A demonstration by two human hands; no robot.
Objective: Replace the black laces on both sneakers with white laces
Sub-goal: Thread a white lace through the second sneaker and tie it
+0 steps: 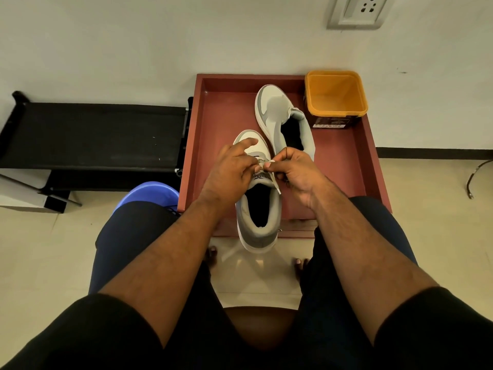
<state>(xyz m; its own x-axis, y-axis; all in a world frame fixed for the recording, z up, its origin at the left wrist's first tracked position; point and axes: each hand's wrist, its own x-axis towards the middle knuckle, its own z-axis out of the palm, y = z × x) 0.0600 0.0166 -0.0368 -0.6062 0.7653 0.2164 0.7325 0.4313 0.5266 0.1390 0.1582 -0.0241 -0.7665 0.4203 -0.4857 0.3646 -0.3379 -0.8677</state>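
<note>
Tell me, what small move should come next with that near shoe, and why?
Probably pull the white lace snug through the eyelet. Both the left hand and the right hand pinch it at the near sneaker below the toe, with a loose end trailing; the far sneaker shows no lace.

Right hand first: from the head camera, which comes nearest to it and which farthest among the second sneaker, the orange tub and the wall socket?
From the right hand:
1. Second sneaker, lying on its side just beyond the hand, in the red tray.
2. Orange tub, at the tray's far right corner.
3. Wall socket, high on the wall, farthest.
</note>
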